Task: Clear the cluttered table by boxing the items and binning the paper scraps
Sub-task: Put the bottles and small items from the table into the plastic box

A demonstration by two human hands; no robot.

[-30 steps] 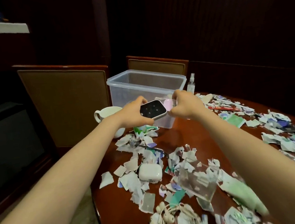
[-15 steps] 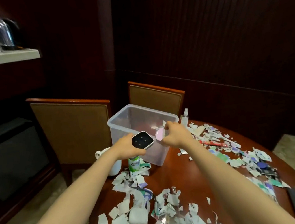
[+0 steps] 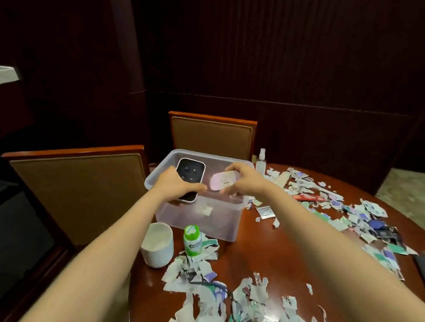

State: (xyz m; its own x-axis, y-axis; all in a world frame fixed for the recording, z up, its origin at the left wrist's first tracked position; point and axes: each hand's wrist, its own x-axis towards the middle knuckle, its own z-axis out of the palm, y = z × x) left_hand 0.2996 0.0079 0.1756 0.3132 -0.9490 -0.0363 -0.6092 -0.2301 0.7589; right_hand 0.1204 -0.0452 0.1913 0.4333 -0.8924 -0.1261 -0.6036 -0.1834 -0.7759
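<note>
My left hand (image 3: 175, 185) grips a black-faced device (image 3: 191, 176), fingers curled round its lower half, above the open clear plastic box (image 3: 201, 222). Just right of it, my right hand (image 3: 245, 182) pinches a small pink oval item (image 3: 217, 182) over the same box, thumb beneath and fingers on top. The box stands on the round wooden tabletop (image 3: 260, 257). Nearer me than my left hand, a white cup (image 3: 158, 246) and a green-capped bottle (image 3: 193, 241) stand side by side at the box's near wall. Torn paper scraps (image 3: 194, 270) litter the tabletop below both hands and out to the right of my right hand. A clear spray bottle (image 3: 260, 161) stands just beyond that hand.
</note>
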